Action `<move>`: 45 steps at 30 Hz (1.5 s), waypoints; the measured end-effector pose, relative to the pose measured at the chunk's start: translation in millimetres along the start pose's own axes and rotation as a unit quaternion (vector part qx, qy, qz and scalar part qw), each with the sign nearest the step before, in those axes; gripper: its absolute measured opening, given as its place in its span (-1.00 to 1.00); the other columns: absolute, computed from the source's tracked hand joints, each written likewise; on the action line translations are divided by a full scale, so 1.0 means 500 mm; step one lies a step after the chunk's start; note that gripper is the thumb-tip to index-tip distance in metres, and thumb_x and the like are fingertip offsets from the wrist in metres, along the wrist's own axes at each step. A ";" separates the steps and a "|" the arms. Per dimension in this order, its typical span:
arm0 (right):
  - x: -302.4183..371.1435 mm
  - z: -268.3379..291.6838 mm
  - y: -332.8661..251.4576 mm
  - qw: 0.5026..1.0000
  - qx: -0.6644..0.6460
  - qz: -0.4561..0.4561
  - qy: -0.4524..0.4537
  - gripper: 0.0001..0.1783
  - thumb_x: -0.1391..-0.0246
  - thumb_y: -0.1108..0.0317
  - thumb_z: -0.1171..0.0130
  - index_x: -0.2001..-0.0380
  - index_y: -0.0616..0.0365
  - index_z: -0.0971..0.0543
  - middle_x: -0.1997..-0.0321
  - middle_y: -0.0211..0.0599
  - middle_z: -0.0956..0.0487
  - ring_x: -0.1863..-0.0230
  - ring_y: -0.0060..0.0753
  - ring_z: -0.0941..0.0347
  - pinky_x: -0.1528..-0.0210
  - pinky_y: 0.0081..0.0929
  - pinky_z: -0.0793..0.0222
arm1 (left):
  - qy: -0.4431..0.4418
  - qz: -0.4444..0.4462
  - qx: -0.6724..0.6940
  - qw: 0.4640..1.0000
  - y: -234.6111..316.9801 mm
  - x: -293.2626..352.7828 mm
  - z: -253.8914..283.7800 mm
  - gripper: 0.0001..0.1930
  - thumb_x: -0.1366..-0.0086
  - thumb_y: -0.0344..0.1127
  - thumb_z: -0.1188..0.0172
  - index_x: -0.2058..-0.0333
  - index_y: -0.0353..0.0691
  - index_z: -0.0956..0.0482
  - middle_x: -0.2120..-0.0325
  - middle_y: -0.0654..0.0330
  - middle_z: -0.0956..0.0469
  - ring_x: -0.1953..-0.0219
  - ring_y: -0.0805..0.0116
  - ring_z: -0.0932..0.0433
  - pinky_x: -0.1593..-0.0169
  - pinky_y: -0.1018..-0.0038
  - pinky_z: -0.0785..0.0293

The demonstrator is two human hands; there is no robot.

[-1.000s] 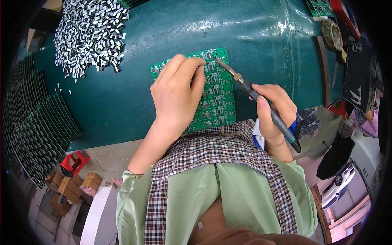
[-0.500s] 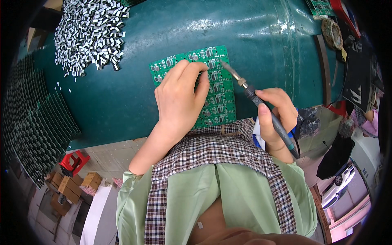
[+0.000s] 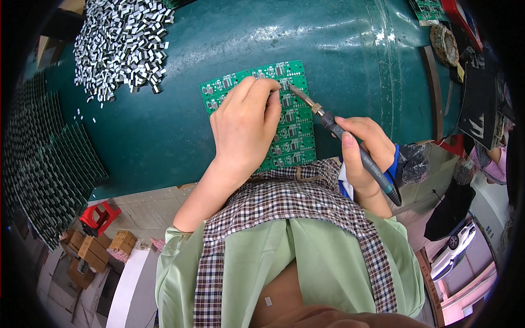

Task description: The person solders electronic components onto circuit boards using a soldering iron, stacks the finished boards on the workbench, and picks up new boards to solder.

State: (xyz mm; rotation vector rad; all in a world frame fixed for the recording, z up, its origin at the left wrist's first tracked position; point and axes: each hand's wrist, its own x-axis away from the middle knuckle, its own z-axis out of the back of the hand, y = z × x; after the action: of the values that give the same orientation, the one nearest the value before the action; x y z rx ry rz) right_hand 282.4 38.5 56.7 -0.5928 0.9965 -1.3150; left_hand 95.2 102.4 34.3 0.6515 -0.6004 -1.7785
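The table (image 3: 164, 131) is glossy green. The iron (image 3: 350, 142) has a metal tip and matt grey grip. The board (image 3: 292, 131) looks glossy.

Green circuit board (image 3: 292, 117) on teal table (image 3: 164, 126); brown-and-white checked apron (image 3: 290, 199).

The left hand (image 3: 245, 127) lies palm down, fingers together and stretched toward the far side, forearm bare and angled in from the near left. The right hand (image 3: 365, 147) is curled in a pen-like grip, thumb on top.
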 end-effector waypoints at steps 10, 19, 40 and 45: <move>0.022 -0.010 0.000 0.999 -0.019 -0.022 0.015 -0.83 0.12 0.51 -0.19 0.39 0.36 -0.59 0.49 -0.09 -0.59 0.50 -0.25 -0.55 0.44 -0.48 -0.45 | -0.040 -0.038 -0.015 0.998 0.001 -0.005 0.002 -0.87 -0.09 -0.52 -0.21 0.37 -0.23 -0.48 0.53 0.19 -0.42 0.54 0.27 -0.45 0.46 0.42 -0.35; 0.025 0.008 -0.001 0.998 0.014 0.032 0.049 -0.86 0.14 0.52 -0.16 0.43 0.35 -0.58 0.55 -0.11 -0.58 0.56 -0.25 -0.53 0.51 -0.47 -0.43 | -0.013 -0.034 0.025 0.999 -0.004 0.017 0.010 -0.86 -0.07 -0.50 -0.22 0.37 -0.21 -0.47 0.46 0.18 -0.42 0.47 0.16 -0.49 0.43 0.32 -0.41; 0.031 0.000 0.006 0.999 0.012 0.044 0.022 -0.86 0.15 0.52 -0.16 0.44 0.33 -0.60 0.56 -0.14 -0.58 0.57 -0.25 -0.52 0.51 -0.47 -0.43 | -0.020 -0.010 0.031 0.999 0.006 0.030 0.008 -0.86 -0.08 -0.57 -0.18 0.35 -0.25 -0.51 0.50 0.19 -0.44 0.50 0.36 -0.48 0.48 0.48 -0.36; 0.034 -0.001 0.003 0.999 0.008 0.036 0.024 -0.86 0.16 0.52 -0.16 0.44 0.33 -0.60 0.56 -0.15 -0.57 0.58 -0.26 -0.52 0.51 -0.47 -0.43 | -0.035 -0.013 0.037 0.999 0.006 0.031 0.007 -0.88 -0.10 -0.54 -0.17 0.35 -0.24 -0.49 0.48 0.17 -0.43 0.48 0.24 -0.50 0.45 0.39 -0.40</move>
State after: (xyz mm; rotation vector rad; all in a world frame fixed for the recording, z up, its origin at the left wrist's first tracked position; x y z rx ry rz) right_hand 282.0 22.4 50.9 -0.5106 1.0356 -1.2776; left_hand 90.9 86.8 36.8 0.6529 -0.7107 -1.8155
